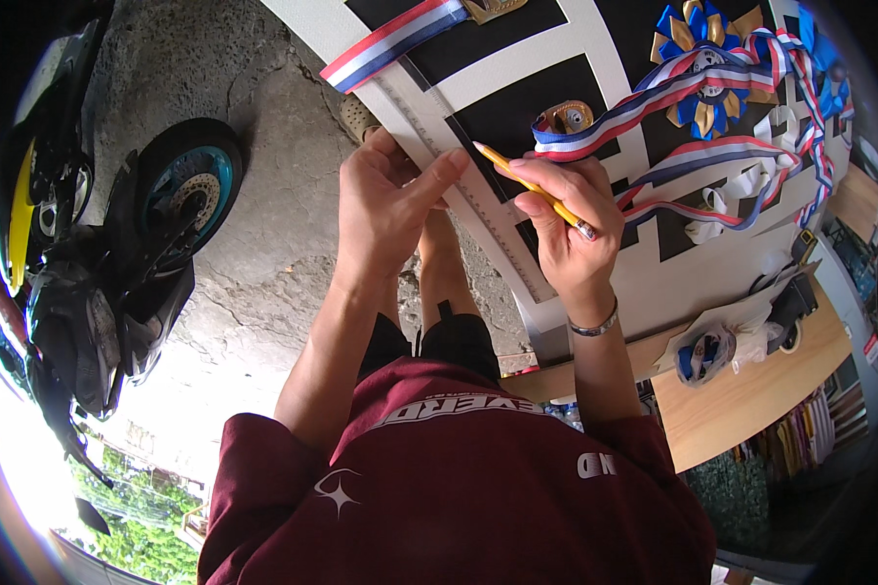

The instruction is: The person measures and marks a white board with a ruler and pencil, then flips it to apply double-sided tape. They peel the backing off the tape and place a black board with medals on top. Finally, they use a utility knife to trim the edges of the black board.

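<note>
My left hand point(385, 200) pinches a clear ruler point(494, 228) at the near-left edge of a white board point(644, 292) patterned with black squares. Its thumb presses on top of the ruler while the other fingers curl under the edge, partly hidden. A yellow pencil point(541, 192) is gripped in my right hand point(578, 229), which hovers over or rests on the board; I cannot tell which. The pencil's tip points toward the ruler and my left thumb, with the eraser end toward my wrist. Just beyond the right hand lies a medal point(568, 118) on a red, white and blue ribbon point(634, 109).
Another striped ribbon point(395, 41) crosses the board's far-left corner. Blue and gold rosettes point(704, 68) and tangled ribbons lie at the far right. A wooden surface point(741, 400) at right holds a plastic bag point(704, 356). A motorcycle point(98, 283) stands left on concrete point(273, 146).
</note>
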Demonstrator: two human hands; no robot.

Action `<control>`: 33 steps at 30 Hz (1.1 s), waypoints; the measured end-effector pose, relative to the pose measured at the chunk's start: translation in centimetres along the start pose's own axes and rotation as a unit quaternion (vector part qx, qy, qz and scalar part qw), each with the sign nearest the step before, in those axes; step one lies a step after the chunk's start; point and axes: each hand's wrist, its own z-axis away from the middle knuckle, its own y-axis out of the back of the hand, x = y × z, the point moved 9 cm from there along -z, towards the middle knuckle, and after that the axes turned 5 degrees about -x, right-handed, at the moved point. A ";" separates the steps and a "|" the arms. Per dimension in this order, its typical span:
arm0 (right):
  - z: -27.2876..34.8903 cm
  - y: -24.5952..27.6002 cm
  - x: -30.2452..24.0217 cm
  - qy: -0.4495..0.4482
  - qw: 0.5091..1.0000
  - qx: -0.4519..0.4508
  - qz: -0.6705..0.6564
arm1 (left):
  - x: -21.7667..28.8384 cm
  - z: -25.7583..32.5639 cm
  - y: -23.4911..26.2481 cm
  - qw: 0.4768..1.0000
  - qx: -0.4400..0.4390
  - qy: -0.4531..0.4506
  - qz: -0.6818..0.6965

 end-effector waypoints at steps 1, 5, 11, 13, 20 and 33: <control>0.0 0.0 0.0 -0.001 1.000 -0.001 -0.001 | 0.0 0.0 0.0 1.000 -0.002 0.000 0.000; -0.3 0.1 -0.2 -0.001 1.000 -0.008 0.002 | 0.1 -0.1 0.0 1.000 -0.004 -0.004 -0.009; -0.4 0.3 -0.2 -0.007 1.000 -0.030 0.000 | 0.0 0.0 -0.1 1.000 -0.001 -0.001 -0.013; -0.2 0.5 -0.3 -0.003 0.999 -0.040 0.007 | 0.0 0.0 -0.1 1.000 -0.003 0.002 -0.012; 0.5 1.1 -0.2 -0.025 0.998 -0.062 0.005 | -0.1 0.0 -0.2 1.000 0.001 0.007 -0.004; 1.1 1.4 -0.2 -0.027 0.997 -0.070 0.004 | 0.1 0.1 -0.3 1.000 -0.005 0.002 0.005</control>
